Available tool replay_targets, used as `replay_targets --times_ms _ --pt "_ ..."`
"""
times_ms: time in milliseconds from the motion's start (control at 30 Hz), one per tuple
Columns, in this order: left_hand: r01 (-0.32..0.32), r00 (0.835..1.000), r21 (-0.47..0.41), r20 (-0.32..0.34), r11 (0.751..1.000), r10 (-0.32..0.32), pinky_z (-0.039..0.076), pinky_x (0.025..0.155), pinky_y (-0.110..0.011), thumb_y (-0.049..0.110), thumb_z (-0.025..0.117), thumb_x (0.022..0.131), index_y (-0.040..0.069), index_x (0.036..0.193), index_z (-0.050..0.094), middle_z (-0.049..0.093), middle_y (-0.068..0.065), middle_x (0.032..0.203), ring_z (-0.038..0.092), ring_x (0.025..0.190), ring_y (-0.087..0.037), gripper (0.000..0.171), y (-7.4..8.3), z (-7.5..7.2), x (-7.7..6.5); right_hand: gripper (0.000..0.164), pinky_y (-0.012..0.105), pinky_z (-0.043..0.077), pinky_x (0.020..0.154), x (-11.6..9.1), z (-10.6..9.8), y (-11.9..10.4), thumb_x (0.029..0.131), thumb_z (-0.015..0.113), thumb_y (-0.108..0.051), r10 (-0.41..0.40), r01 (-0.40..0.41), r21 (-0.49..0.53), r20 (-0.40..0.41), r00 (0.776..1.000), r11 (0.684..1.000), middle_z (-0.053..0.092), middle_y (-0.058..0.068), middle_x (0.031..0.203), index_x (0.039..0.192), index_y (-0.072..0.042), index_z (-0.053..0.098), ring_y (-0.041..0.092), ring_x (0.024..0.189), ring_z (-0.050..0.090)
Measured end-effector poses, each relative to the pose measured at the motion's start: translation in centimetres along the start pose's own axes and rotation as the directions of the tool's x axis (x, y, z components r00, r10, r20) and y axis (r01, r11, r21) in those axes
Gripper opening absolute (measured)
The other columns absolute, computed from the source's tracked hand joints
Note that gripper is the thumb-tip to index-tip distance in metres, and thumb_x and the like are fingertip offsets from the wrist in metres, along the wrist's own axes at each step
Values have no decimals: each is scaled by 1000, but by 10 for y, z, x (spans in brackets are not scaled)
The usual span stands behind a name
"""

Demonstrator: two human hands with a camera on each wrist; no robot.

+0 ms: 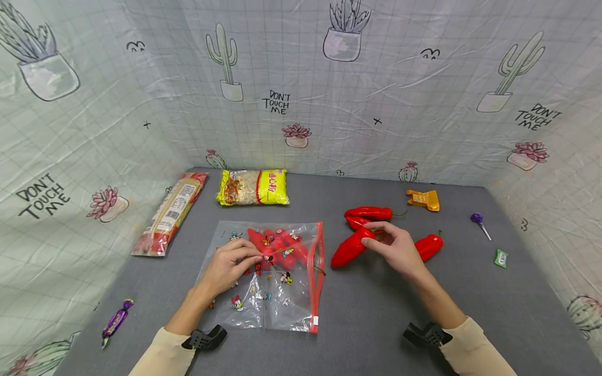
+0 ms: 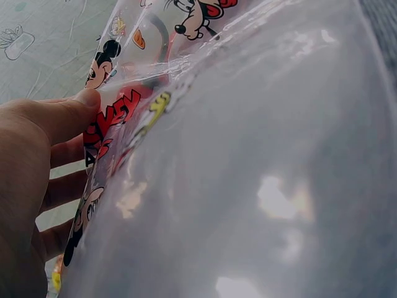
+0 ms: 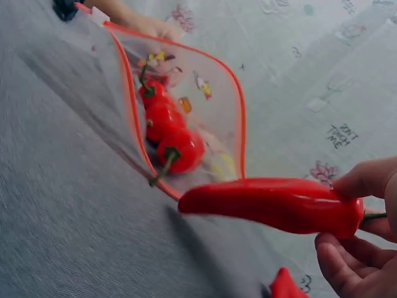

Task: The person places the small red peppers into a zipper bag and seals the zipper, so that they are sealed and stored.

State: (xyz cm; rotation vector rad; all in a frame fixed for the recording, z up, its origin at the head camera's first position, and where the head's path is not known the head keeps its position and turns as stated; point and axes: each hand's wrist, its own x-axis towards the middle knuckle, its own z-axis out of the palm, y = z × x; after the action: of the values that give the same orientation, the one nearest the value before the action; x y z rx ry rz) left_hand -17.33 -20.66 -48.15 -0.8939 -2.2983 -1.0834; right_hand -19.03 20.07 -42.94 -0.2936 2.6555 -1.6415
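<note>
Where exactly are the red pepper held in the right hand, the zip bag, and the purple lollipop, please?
Held red pepper (image 3: 273, 205): right wrist view, middle of its body.
Zip bag (image 1: 287, 316): head view, clear plastic near its lower edge.
Purple lollipop (image 1: 477, 218): head view, its purple top.

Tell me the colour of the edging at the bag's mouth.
The edging is red; it shows best in the right wrist view.

Reaching inward, pinching on both sides.
In the head view, slanting toward 1 o'clock with the left forearm (image 1: 190, 309), gripping between thumb (image 2: 65, 121) and fingers (image 2: 62, 189) of the left hand (image 1: 230, 262); slanting toward 11 o'clock with the right forearm (image 1: 438, 297), pinching likewise with the right hand (image 1: 400, 250).
</note>
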Motion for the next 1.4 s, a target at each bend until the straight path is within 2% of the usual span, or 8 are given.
replay_targets --times_ms 100,200,400,567,700,767,1033,1400 --pt "3 1000 0 1 1000 -3 42 70 -12 12 74 79 21 88 74 63 11 89 54 82 -3 13 0 0 0 36 23 52 69 -1 5 2 84 71 -28 7 -8 63 20 1000 998 60 7 106 116 -15 60 15 82 59" --pt "6 1000 -5 0 1000 -6 42 70 -12 12 74 80 21 89 74 63 11 89 54 82 -3 13 0 0 0 41 22 53 77 -1 8 5 84 71 -25 -4 -1 100 47 999 995 56 8 119 120 -11 56 18 95 62" --pt "10 1000 -15 -3 1000 -10 42 70 -12 11 74 80 21 88 74 63 11 88 54 82 -4 13 0 0 -1 47 20 52 84 -1 16 11 83 72 -25 -53 44 93 94 994 995 55 7 128 125 -11 57 26 110 62" --pt "7 1000 -11 -1 1000 -7 42 70 -12 11 74 80 21 88 73 63 11 88 54 82 -4 13 0 0 0 43 22 52 82 -2 25 14 79 76 -29 -54 54 3 98 994 999 58 3 123 118 -18 61 22 101 64" --pt "5 1000 -4 2 1000 -5 42 71 -12 11 74 80 21 88 73 63 11 88 54 82 -3 13 0 0 0 42 25 52 76 -3 37 13 74 80 -32 -43 53 -112 93 995 992 65 -1 111 112 -23 63 15 90 64" --pt "3 1000 -2 0 1000 -3 42 71 -12 11 75 79 21 88 73 63 11 88 55 82 -3 13 0 0 0 43 25 52 73 -2 43 11 72 81 -32 -32 46 -139 96 995 989 67 -1 105 111 -22 63 13 86 64" --pt "-17 1000 -31 -24 999 16 42 73 -15 7 76 77 20 86 74 64 8 86 56 82 -6 16 -1 1 1 44 20 53 69 3 68 6 71 83 -27 -37 46 -78 110 993 996 68 6 96 108 -14 63 12 79 65" --pt "-91 993 51 -72 995 94 40 83 -25 8 78 73 17 83 75 66 3 92 55 91 -16 14 -2 1 4 43 19 54 66 5 96 -1 69 84 -29 -3 8 -52 90 996 999 69 1 91 105 -16 64 9 74 65"
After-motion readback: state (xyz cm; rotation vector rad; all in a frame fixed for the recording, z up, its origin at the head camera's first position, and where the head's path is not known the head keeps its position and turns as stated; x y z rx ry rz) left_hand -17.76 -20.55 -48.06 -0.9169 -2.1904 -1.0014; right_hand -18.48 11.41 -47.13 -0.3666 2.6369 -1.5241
